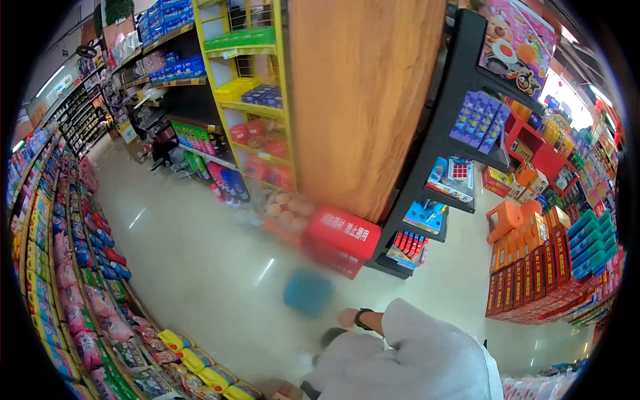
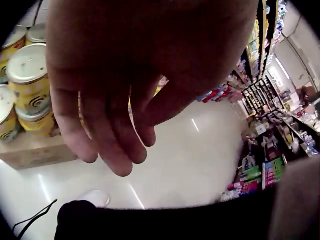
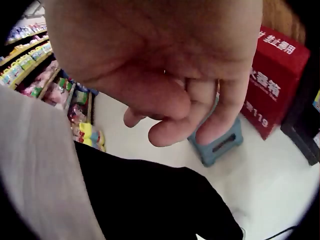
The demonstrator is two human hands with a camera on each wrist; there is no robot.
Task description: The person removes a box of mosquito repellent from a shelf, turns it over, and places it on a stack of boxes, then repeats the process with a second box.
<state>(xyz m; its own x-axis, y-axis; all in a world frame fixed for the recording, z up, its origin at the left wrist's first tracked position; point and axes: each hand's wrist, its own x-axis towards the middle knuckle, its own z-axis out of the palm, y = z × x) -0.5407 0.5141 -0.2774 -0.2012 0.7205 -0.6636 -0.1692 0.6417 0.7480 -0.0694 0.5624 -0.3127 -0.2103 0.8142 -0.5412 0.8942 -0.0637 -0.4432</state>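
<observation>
Blue stool [image 1: 308, 293] sits on the floor [image 1: 200, 280] at ten o'clock from the right hand [image 1: 347, 318] in head view, that grip and the left hand [image 2: 115, 65] both loosely bent and empty, so approaching seems in hand, any grasp calling for a lower reach.

The stool [image 1: 309, 293] is blurred in the head view and partly hidden by the right grip [image 3: 165, 70] in the right wrist view. The left wrist view crops the leftmost tub [image 2: 7, 117].
</observation>
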